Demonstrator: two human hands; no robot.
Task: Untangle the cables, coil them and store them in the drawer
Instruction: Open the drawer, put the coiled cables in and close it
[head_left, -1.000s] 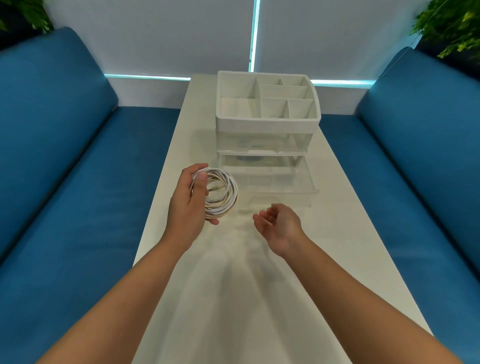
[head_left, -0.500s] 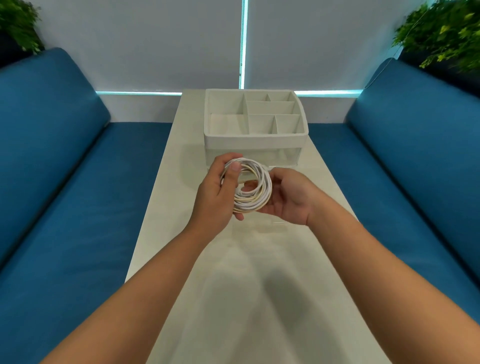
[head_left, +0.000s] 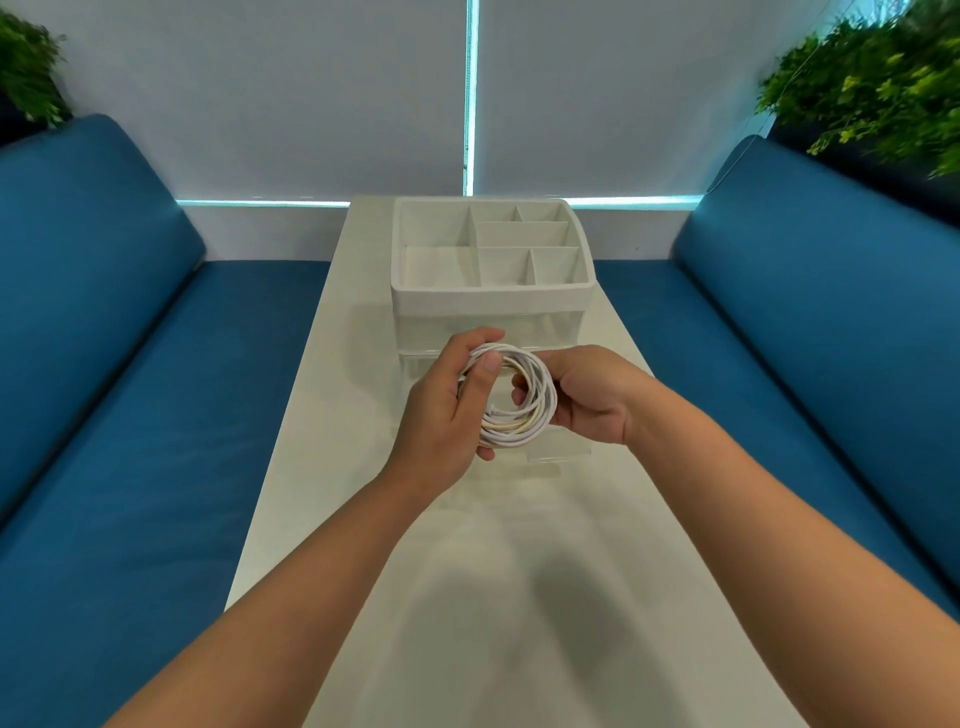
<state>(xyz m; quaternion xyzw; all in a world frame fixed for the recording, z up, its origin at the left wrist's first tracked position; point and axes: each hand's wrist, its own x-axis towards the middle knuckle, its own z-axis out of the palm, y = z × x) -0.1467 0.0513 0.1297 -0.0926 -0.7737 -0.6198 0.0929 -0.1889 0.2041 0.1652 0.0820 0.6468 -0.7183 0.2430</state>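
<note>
Head view: a person's left hand (head_left: 447, 410) and right hand (head_left: 587, 397) grip a finished coil of cables (head_left: 511, 400) between them, above the white table (head_left: 467, 597) and just in front of the desk organiser (head_left: 491, 291). The left thumb lies across the upper left arc of the coil with the other left fingers curled behind it, clamped on the bundle; the right fingers close on the right-hand arc, their tips showing through the coil's open middle. White and cream loops lie stacked fairly evenly, and what looks like a connector end sits inside the ring, just right of the left thumb. Beyond the fingers the clear drawer (head_left: 558, 452) of the organiser appears pulled out toward the person, its front edge visible just below the right palm; its inside is mostly hidden by the hands. The step in hand looks to be the storing of the coil. To do it well, both grips should stay firm on opposite arcs so the loops do not spring apart, the loose end should be kept tucked inside the ring, and the coil should be lowered flat into the drawer, one hand releasing only once the bundle rests on the drawer floor.
</note>
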